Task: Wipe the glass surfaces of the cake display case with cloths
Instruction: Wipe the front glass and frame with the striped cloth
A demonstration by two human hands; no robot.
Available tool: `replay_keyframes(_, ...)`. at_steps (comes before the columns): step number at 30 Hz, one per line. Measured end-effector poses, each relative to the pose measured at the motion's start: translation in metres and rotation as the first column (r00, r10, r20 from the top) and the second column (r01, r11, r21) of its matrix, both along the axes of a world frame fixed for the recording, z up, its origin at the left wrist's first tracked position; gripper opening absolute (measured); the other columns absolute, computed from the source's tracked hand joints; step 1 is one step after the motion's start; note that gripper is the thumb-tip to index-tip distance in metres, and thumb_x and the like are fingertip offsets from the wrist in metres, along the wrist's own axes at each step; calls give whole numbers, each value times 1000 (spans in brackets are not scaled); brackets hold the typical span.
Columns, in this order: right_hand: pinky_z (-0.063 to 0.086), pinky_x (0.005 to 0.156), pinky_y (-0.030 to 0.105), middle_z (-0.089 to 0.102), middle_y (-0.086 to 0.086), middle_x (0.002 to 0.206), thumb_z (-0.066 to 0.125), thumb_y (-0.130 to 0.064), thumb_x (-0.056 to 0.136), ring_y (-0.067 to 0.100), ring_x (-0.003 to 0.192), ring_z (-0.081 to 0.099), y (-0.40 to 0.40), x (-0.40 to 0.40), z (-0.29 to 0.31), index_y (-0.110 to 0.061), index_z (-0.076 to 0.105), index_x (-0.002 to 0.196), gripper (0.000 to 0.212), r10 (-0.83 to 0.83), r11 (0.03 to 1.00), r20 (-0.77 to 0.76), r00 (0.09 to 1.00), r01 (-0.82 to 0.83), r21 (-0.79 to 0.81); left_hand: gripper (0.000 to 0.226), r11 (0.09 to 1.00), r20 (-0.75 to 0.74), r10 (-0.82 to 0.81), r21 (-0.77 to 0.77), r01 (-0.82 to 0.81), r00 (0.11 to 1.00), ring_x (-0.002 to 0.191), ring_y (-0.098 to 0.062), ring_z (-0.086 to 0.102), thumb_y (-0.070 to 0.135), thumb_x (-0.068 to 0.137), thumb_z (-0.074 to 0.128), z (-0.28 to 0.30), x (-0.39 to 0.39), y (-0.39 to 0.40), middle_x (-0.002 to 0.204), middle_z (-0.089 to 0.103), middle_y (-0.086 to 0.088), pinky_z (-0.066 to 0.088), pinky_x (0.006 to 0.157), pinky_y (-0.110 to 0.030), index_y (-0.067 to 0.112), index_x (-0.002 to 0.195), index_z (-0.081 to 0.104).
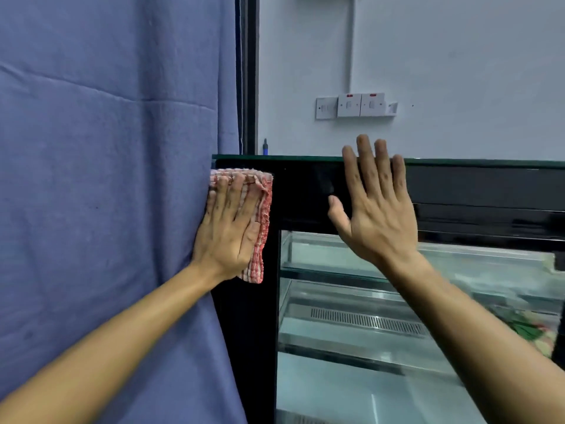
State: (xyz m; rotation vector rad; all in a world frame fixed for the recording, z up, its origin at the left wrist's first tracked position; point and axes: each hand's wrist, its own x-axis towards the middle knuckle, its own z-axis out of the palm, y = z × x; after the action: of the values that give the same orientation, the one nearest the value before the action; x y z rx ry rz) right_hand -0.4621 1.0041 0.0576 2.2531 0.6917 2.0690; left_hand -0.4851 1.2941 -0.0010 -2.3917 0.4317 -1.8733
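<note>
A folded red-and-white checked cloth (260, 228) is pressed flat against the black-framed glass cake display case (305, 191), at the case's upper left corner, left of centre in the frame. The cloth is covered by the left hand (227, 231), whose fingers are laid straight and close together on it, fingertips pointing up; nothing is gripped, the cloth is only pinned under the palm and fingers. The right hand (377, 209) is held at the centre of the frame in front of the case's black top band, fully open with fingers spread and thumb out to the left; nothing is held, and whether the glass is touched cannot be told. Both bare forearms are seen rising from the lower corners of the frame.

Through the glass, in the lower right, clear shelves and a slotted metal vent grille (367, 321) are seen. A blue fabric curtain (116, 179) fills the left half of the frame, just beside the case. On the white wall (458, 56) in the upper right, a row of white wall switches (356, 105) is mounted, and a small blue-bodied bottle (265, 147) is seen standing behind the case's top left corner.
</note>
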Motion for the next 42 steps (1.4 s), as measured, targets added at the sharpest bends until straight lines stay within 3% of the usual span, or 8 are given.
replay_keyframes(5,6,130,52,14,16,171,34,-43,106,35,159,12,5,4,-20,-9,19,164,69,3,998,62,998,-7,63,68,998,82,-2,-69,8,997,160,-36,4,25,103,35,36,0,-22,172,9,-19,4,131,-52,10,165,14)
replay_keyframes(10,8,129,54,14,13,172,34,-46,106,34,159,11,10,6,-29,-13,20,165,69,-1,994,70,998,-7,109,70,989,87,16,-149,-3,996,160,-38,-1,33,104,35,6,3,-27,173,3,-21,0,131,-49,12,166,10)
replay_keyframes(16,9,129,55,7,15,172,40,-45,105,36,159,2,19,-1,-94,-13,16,165,72,45,993,-5,999,-44,106,69,998,4,42,-42,-42,999,160,-35,-9,39,105,30,26,-6,-14,173,-1,-16,-5,130,-48,15,167,12)
replay_keyframes(20,10,129,55,7,15,172,42,-45,105,35,160,2,16,0,-94,-13,17,165,72,30,996,8,1000,-31,89,71,995,-55,91,46,-88,994,160,-34,-13,44,105,26,2,-12,21,174,-10,-10,-5,130,-50,23,166,-3)
replay_keyframes(24,13,128,55,4,16,173,34,-48,105,35,160,1,20,2,-98,-12,16,165,72,-7,996,18,1000,5,94,70,987,-6,109,118,-107,994,161,-34,-7,42,105,30,-18,-6,27,174,-6,-11,-3,130,-53,21,167,5)
replay_keyframes(30,13,128,54,8,14,172,36,-48,105,35,160,4,17,4,-98,-13,19,164,71,27,995,43,999,-31,90,67,994,112,-6,109,-6,994,161,-37,-3,30,98,40,27,1,-13,174,9,-14,3,129,-58,25,164,28)
replay_keyframes(38,15,128,55,9,15,172,37,-47,102,34,160,5,18,5,-99,-13,21,164,73,15,994,62,998,-21,107,65,990,76,-12,139,2,997,160,-37,-9,42,102,39,-7,-1,-5,174,3,-13,-6,130,-48,29,164,24)
replay_keyframes(42,14,128,55,10,15,172,40,-47,101,35,160,5,20,5,-99,-13,21,164,74,-2,994,65,998,-5,109,61,997,76,0,76,-6,997,160,-33,-11,50,105,33,22,0,-10,175,-2,-7,-7,130,-46,40,163,18)
